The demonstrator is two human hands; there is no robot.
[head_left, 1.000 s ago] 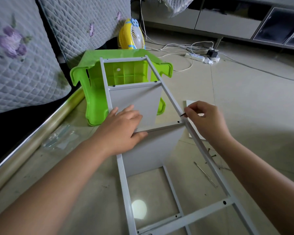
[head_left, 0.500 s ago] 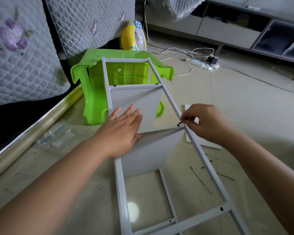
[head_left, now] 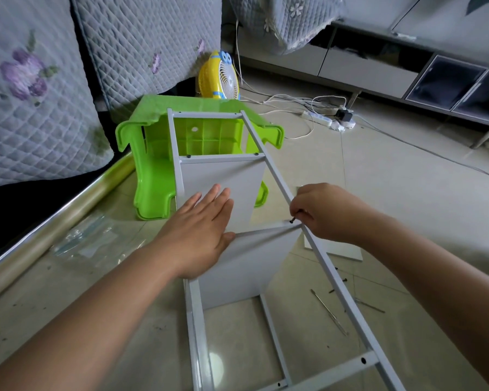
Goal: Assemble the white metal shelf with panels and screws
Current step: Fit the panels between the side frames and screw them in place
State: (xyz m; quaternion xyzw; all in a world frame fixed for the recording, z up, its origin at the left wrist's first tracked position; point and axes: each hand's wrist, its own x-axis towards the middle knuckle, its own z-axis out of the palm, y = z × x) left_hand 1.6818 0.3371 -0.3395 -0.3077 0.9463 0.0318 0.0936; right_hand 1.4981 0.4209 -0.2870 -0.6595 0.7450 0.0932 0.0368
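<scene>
The white metal shelf frame (head_left: 331, 266) lies on its side on the floor, its far end propped on a green plastic stool (head_left: 150, 179). Two white panels stand across it, a far panel (head_left: 223, 176) and a near panel (head_left: 246, 266). My left hand (head_left: 198, 230) lies flat with straight fingers on the near panel's top edge and the left rail. My right hand (head_left: 322, 213) pinches a small black screw (head_left: 292, 220) at the right rail, where the near panel meets it.
Loose black screws (head_left: 343, 279) and a thin metal rod (head_left: 329, 311) lie on the floor right of the frame. A white board (head_left: 339, 249) lies under my right hand. A clear plastic bag (head_left: 82, 241) sits at left beside the sofa's metal edge. A yellow fan (head_left: 219, 77) and power strip (head_left: 322, 119) are beyond.
My right hand moved the screw down to the rail hole at the near panel. My left hand's fingers straightened flat on the panel. The view shifted slightly.
</scene>
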